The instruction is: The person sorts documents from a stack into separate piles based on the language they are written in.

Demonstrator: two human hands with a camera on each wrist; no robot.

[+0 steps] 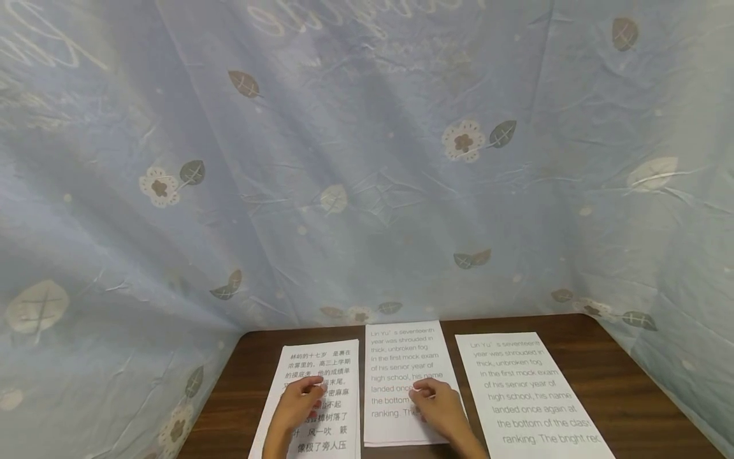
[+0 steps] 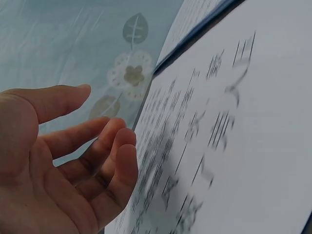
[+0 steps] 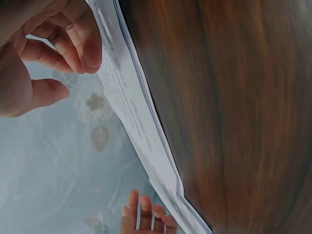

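Three printed paper stacks lie side by side on a table. Above the left stack, with Chinese text point(image 1: 335, 430), hovers my left hand point(image 1: 299, 403); its fingers are loosely bent with nothing between them, as the left wrist view also shows. Over the middle stack, with English text point(image 1: 395, 363), is my right hand point(image 1: 440, 405), fingers relaxed and thumb apart. In the right wrist view that hand point(image 3: 51, 53) holds nothing. A right stack with the same English text point(image 1: 522, 382) lies beside it, with no hand on it. Whether any fingertip touches paper I cannot tell.
The dark brown wooden table point(image 1: 619, 376) shows around and between the papers. Behind and on both sides hangs a pale blue curtain point(image 1: 373, 223) printed with leaves and flowers, reaching the table's back edge.
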